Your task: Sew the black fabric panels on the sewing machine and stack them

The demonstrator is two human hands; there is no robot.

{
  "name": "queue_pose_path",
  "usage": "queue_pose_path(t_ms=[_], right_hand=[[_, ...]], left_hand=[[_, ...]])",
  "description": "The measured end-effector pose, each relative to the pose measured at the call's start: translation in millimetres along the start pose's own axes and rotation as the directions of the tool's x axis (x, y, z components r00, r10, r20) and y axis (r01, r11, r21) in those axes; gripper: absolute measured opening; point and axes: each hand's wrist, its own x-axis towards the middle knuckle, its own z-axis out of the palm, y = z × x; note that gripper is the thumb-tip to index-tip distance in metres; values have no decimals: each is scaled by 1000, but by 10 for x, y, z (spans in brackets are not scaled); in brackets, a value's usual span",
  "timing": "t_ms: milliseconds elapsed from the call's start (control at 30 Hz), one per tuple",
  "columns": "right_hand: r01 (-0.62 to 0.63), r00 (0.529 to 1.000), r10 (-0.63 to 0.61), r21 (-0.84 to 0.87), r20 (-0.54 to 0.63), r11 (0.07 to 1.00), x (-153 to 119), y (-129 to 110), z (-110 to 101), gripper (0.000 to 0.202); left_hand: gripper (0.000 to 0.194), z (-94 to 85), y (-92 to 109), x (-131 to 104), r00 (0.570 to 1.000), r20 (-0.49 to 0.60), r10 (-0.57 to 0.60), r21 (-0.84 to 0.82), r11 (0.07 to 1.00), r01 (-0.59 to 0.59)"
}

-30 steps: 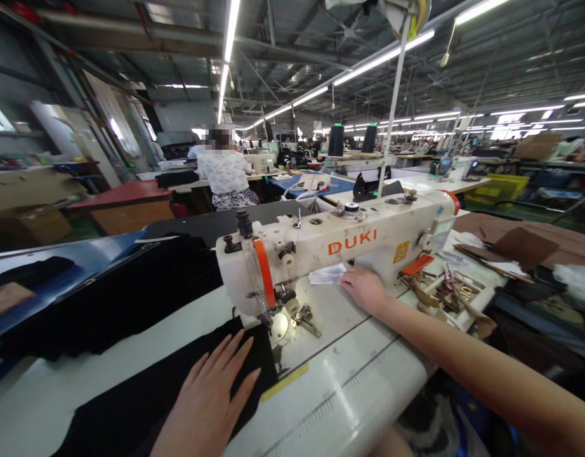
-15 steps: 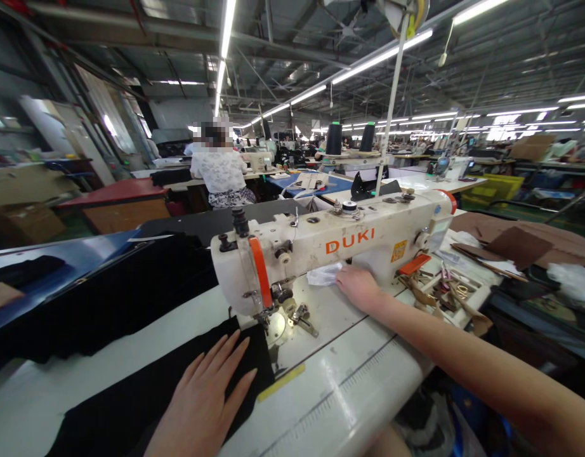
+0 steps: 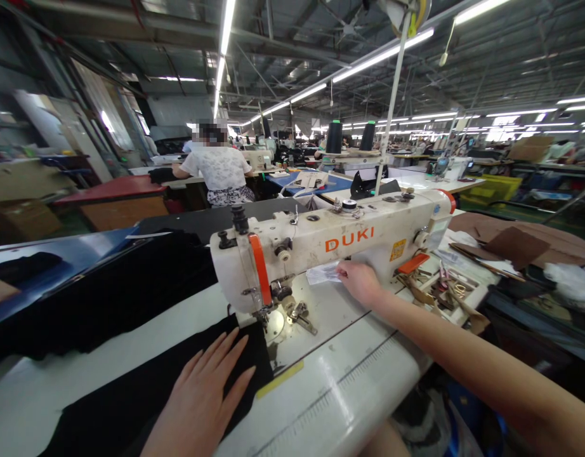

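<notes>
My left hand (image 3: 204,387) lies flat with fingers stretched out on a piece of black fabric (image 3: 116,393), close to the needle area of a white sewing machine (image 3: 297,244). Beneath the machine's arm, my right hand (image 3: 361,281) has its fingers closed on the edge of a small, whitish see-through plastic bag (image 3: 322,273). What the bag contains I cannot make out. A metal guide attachment (image 3: 302,317) sits on the machine bed, right of the presser foot, with a yellow strip (image 3: 279,379) nearer me.
An open tray (image 3: 464,285) of small tools and scraps stands right of the machine. More black fabric (image 3: 131,285) covers the table's left side. Brown material (image 3: 525,247) lies at the right. A co-worker (image 3: 219,165) sits ahead, back turned. Thread cones (image 3: 334,138) stand behind the machine.
My right hand's fingers have drawn together at the plastic bag's edge, and the bag has shifted slightly. My left hand stays on the black fabric. The co-worker's arms have spread outward.
</notes>
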Motion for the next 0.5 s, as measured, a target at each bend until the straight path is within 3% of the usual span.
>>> queue_pose_path(t_ms=[167, 300, 367, 433, 500], right_hand=[[33, 998, -29, 68, -57, 997, 9, 20, -50, 16], [97, 990, -86, 100, -108, 990, -206, -75, -154, 16], [206, 974, -192, 110, -122, 972, -419, -237, -179, 14], [428, 897, -409, 97, -169, 898, -653, -480, -165, 18], [564, 817, -535, 105, -215, 819, -844, -767, -114, 20]], left_hand=[[54, -38, -17, 24, 997, -78, 21, -1, 1000, -21], [45, -244, 46, -19, 955, -286, 76, -21, 996, -85], [40, -366, 181, -68, 918, -379, 113, -22, 991, -132], [43, -445, 373, -102, 904, -400, 154, -11, 985, -173], [49, -461, 553, -106, 907, -367, 208, 11, 976, -219]])
